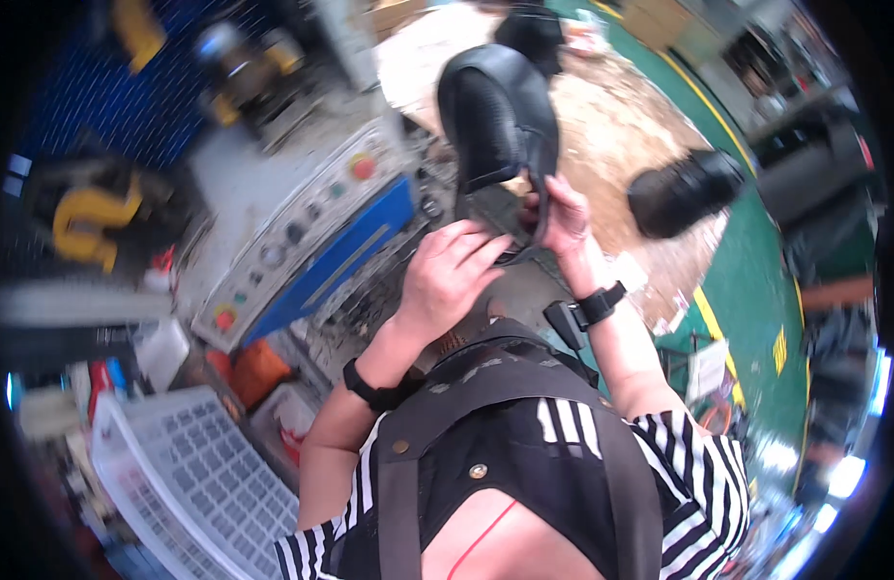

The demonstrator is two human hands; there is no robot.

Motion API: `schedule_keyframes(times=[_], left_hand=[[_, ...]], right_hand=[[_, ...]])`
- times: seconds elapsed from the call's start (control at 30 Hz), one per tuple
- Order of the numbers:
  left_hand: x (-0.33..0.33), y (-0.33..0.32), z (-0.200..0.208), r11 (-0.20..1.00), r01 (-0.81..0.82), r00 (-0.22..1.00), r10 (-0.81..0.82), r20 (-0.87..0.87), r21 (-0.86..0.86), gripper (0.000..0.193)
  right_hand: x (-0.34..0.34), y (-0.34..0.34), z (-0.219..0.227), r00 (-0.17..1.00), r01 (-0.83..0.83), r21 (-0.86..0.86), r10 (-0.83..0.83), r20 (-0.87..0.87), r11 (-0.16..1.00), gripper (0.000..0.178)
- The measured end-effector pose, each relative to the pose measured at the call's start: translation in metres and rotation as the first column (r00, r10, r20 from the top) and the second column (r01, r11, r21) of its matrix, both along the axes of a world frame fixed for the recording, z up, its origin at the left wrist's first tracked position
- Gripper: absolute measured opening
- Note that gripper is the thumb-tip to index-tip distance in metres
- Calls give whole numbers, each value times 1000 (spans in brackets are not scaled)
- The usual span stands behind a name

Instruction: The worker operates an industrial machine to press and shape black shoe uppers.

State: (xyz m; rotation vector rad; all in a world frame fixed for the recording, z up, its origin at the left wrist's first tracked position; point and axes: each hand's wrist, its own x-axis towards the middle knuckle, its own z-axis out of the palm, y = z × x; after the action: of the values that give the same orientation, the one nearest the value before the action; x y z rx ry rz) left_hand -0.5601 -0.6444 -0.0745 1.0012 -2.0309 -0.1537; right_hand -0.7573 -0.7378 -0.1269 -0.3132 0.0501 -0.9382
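A black leather shoe (pixel 500 121) is held up in front of me, its toe pointing away and its opening towards me. My right hand (pixel 567 217) grips the right side of the heel end, thumb outside and fingers partly hidden behind the edge. At the left of the heel opening, my left hand (pixel 454 271) reaches in with its fingers stretched out over the dark insole (pixel 497 208). Whether those fingers touch the insole or only hover above it, I cannot make out. A black band sits on each wrist.
A machine with a control panel (pixel 302 227) and blue front stands at the left. Another black shoe (pixel 684 193) lies on the worn tabletop (pixel 611 116) at the right, and a dark item (pixel 529 37) is beyond. A white plastic basket (pixel 190 474) sits low at the left.
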Motion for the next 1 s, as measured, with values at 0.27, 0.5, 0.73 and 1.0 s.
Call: schedule_keyframes(times=[0.27,0.5,0.73,1.0], left_hand=[[-163,-74,47,893,439,895,-444,-34,-94,26],[-373,-181,61,810,578,816,-572,86,-98,29],[-437,-247,-25,853,467,864,-496,84,234,56],[-199,-113,-63,787,323,851,-485,204,525,39]], right_hand=[[-173,20,76,767,593,-216,-626,-142,776,19],[-372,23,58,450,751,-308,-794,-408,584,49],[-393,5,17,-514,420,-847,-685,-517,325,59],[-343,-72,34,-719,-530,-789,-658,224,310,49]])
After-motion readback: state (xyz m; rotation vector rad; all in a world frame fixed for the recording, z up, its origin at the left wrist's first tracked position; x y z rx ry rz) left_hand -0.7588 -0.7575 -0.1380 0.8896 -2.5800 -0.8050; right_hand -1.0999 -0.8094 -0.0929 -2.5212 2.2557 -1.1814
